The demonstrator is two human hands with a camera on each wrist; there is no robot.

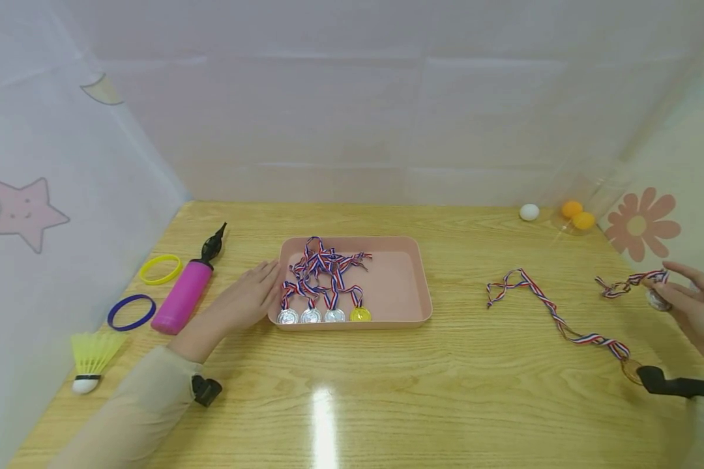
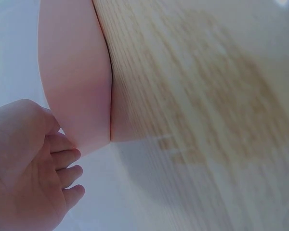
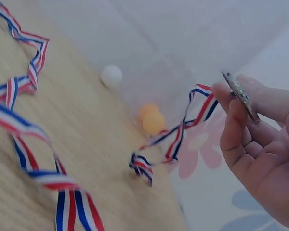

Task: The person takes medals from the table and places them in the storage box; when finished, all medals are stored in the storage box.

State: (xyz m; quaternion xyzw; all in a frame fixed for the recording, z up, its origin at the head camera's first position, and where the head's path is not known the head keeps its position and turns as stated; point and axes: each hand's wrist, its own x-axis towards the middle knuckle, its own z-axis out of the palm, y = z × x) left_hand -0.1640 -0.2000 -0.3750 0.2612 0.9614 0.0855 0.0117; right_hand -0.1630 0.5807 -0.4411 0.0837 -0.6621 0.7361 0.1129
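Note:
A shallow pink tray (image 1: 393, 324) holds three silver medals (image 1: 311, 316) and a gold medal (image 1: 360, 314) in a row along its near side, their striped ribbons (image 1: 322, 267) bunched behind them. My left hand (image 1: 249, 296) rests against the tray's left end, and its fingertips (image 2: 73, 155) show by the tray corner in the left wrist view. Far to the right, my right hand (image 1: 695, 306) pinches a silver medal (image 3: 241, 97) between thumb and fingers. That medal's ribbon (image 3: 176, 134) hangs down toward the table edge.
A bronze-coloured medal (image 1: 631, 371) lies at right, its ribbon (image 1: 554, 312) stretched leftward. Behind are a white ball (image 1: 529, 212) and two orange balls (image 1: 583, 221) by a clear container. At left lie a pink pump (image 1: 183, 296), yellow wristband (image 1: 160, 281), blue wristband (image 1: 117, 324) and shuttlecock (image 1: 90, 361).

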